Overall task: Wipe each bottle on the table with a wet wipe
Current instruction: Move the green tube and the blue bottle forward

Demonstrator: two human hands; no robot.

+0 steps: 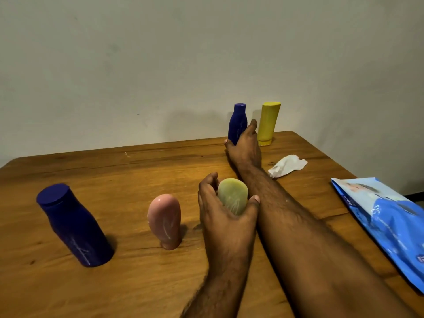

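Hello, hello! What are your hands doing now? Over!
Left hand grips green bottle. Right hand grips small blue bottle. Crumpled wipe lies loose on table. Nothing blocking.

The left hand [226, 216] grips a pale green rounded plastic bottle [232, 196] standing on the brown wooden table [137, 161], with a pink rounded plastic bottle [164, 220] just left of that grip and a large dark blue capped plastic bottle [73, 224] further left. The right hand [244, 145], reaching beyond it, wraps a small dark blue plastic bottle [237, 122]. Just right of this grip stands a yellow cylindrical plastic bottle [268, 122]; nearer lie a crumpled white wet wipe [286, 165] and a blue wipes packet [387, 221].
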